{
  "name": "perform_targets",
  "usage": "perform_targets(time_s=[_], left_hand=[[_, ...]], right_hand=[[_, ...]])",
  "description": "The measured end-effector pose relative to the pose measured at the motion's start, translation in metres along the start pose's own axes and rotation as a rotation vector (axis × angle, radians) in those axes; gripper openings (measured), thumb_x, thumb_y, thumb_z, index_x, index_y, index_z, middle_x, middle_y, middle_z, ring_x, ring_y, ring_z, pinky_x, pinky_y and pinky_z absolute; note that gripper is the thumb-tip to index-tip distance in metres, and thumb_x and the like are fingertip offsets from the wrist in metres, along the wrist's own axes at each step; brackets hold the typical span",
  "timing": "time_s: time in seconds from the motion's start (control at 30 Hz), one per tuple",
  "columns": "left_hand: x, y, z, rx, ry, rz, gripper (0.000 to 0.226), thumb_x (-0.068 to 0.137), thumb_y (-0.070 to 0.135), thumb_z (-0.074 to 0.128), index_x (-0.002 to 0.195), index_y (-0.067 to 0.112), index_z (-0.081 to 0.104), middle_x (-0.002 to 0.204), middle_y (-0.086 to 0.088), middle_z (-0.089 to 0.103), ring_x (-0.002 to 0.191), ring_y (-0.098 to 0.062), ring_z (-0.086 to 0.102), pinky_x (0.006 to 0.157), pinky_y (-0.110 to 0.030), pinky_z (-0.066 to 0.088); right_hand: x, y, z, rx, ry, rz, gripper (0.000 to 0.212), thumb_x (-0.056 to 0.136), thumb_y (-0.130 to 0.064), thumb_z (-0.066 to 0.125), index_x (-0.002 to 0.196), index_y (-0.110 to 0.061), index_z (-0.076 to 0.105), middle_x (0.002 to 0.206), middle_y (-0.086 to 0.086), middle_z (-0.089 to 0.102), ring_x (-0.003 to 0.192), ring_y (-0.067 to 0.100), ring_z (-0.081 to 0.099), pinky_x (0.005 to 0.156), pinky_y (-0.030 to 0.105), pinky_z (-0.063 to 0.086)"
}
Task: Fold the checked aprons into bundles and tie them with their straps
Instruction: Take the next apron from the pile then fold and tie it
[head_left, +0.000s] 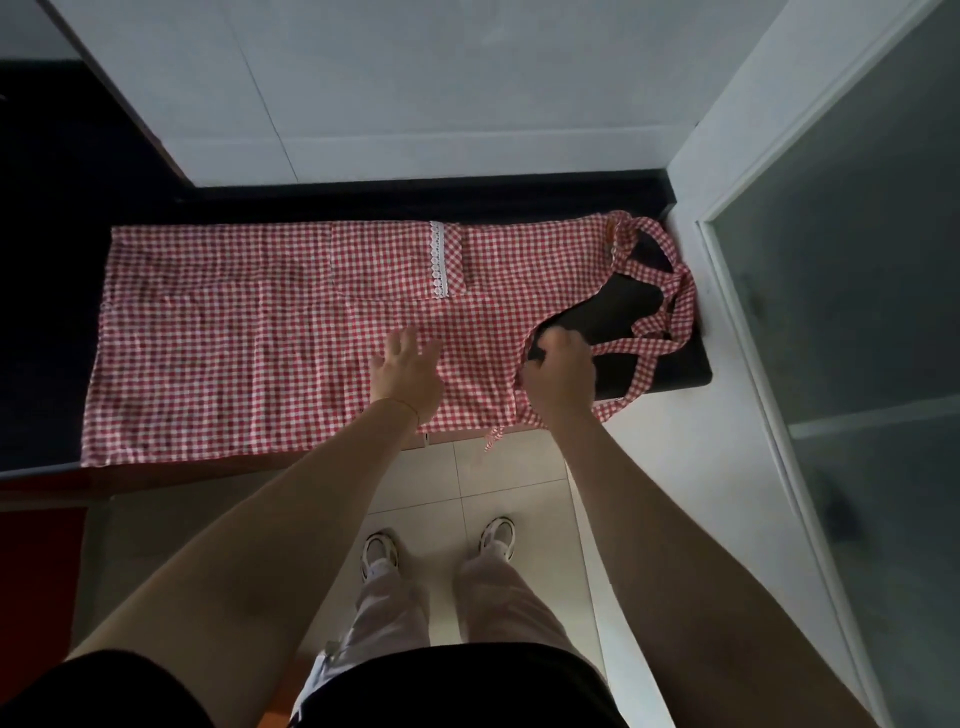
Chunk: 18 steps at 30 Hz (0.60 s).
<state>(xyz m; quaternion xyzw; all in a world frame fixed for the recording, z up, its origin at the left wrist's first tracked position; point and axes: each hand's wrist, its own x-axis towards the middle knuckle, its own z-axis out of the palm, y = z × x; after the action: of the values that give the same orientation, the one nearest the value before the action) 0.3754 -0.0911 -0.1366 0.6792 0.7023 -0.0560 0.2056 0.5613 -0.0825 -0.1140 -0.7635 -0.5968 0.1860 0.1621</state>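
Both hands work over the red checked apron (249, 332), which lies spread flat along the dark countertop (670, 364) across the middle of the frame, its skirt toward the left and its bib toward the right. My left hand (408, 374) is open, fingers straight and slightly fanned, hovering over or resting on the cloth near centre; I cannot tell which, but I judge that it steadies the fabric. My right hand (558, 374) is curled at the apron's near right edge, apparently gripping cloth where a strap joins, though the fingertips are hidden. The straps (670, 312) loop loosely over the dark surface at right, kept clear of the body, presumably so they remain free for tying. A lace-trimmed pocket (395, 260) faces up at upper centre, and a short tie end (493, 439) hangs over the counter's front edge. No fold is made yet; I judge this the smoothing step before the first fold.
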Motion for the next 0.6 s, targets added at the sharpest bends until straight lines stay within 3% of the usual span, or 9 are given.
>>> perform_targets(time_s=[0.1,0.17,0.23,0.3,0.37,0.43,0.53,0.6], left_hand=[[0.013,0.014,0.003,-0.024,-0.071,0.039,0.059,0.098,0.033,0.051,0.151,0.037,0.026,0.164,-0.004,0.013,0.15,-0.036,0.007,0.116,-0.062,0.024],[0.019,0.017,0.005,-0.016,-0.114,0.015,0.066,0.096,0.051,0.051,0.153,0.04,0.019,0.165,-0.003,0.005,0.151,-0.037,0.002,0.115,-0.065,0.02],[0.025,0.017,0.005,-0.008,-0.16,-0.008,0.08,0.089,0.061,0.056,0.154,0.043,0.013,0.166,-0.001,-0.004,0.15,-0.039,-0.006,0.113,-0.068,0.015],[0.033,0.013,0.0,0.007,-0.205,-0.035,0.095,0.081,0.068,0.062,0.155,0.044,0.006,0.165,-0.002,-0.012,0.149,-0.041,-0.011,0.112,-0.07,0.013],[0.036,0.01,-0.005,0.04,-0.256,-0.058,0.109,0.073,0.072,0.066,0.154,0.045,-0.001,0.164,-0.004,-0.018,0.148,-0.044,-0.013,0.111,-0.07,0.015],[0.04,0.009,-0.011,0.084,-0.283,-0.073,0.115,0.068,0.075,0.069,0.154,0.045,-0.001,0.164,-0.007,-0.017,0.148,-0.046,-0.009,0.111,-0.069,0.019],[0.05,0.013,-0.022,0.134,-0.192,-0.134,0.09,0.078,0.077,0.056,0.152,0.042,0.017,0.164,-0.01,0.008,0.147,-0.045,0.013,0.112,-0.065,0.026],[0.061,0.017,-0.032,0.118,-0.102,-0.19,0.064,0.092,0.065,0.044,0.148,0.036,0.031,0.155,-0.013,0.029,0.141,-0.04,0.029,0.11,-0.061,0.033]], right_hand=[[0.005,0.002,0.019,-0.186,-0.215,-0.47,0.034,0.093,-0.042,0.055,0.116,-0.017,0.059,0.124,0.002,0.058,0.117,0.021,0.05,0.102,0.043,0.044],[0.009,0.008,0.031,-0.358,-0.349,-0.575,0.052,0.09,-0.049,0.06,0.134,-0.024,0.049,0.147,0.003,0.043,0.138,0.027,0.037,0.113,0.051,0.034],[0.02,0.018,0.034,-0.459,-0.453,-0.508,0.067,0.09,-0.053,0.06,0.146,-0.03,0.032,0.159,0.005,0.024,0.148,0.03,0.022,0.118,0.056,0.025],[0.04,0.034,0.03,-0.492,-0.457,-0.4,0.07,0.095,-0.05,0.053,0.153,-0.03,0.018,0.165,0.005,0.011,0.15,0.032,0.014,0.119,0.057,0.019],[0.056,0.048,0.019,-0.543,-0.439,-0.269,0.069,0.1,-0.042,0.049,0.156,-0.026,0.011,0.165,0.006,0.009,0.15,0.035,0.015,0.119,0.057,0.019],[0.072,0.049,0.006,-0.587,-0.42,-0.133,0.066,0.099,-0.03,0.053,0.154,-0.019,0.019,0.162,0.01,0.019,0.148,0.036,0.02,0.118,0.056,0.021],[0.09,0.03,-0.005,-0.572,-0.191,-0.164,0.04,0.095,-0.022,0.053,0.134,-0.012,0.047,0.143,0.013,0.044,0.136,0.032,0.037,0.112,0.05,0.03],[0.097,0.013,-0.001,-0.444,-0.073,-0.307,0.03,0.095,-0.019,0.05,0.124,-0.013,0.051,0.133,0.009,0.05,0.126,0.028,0.045,0.106,0.045,0.036]])
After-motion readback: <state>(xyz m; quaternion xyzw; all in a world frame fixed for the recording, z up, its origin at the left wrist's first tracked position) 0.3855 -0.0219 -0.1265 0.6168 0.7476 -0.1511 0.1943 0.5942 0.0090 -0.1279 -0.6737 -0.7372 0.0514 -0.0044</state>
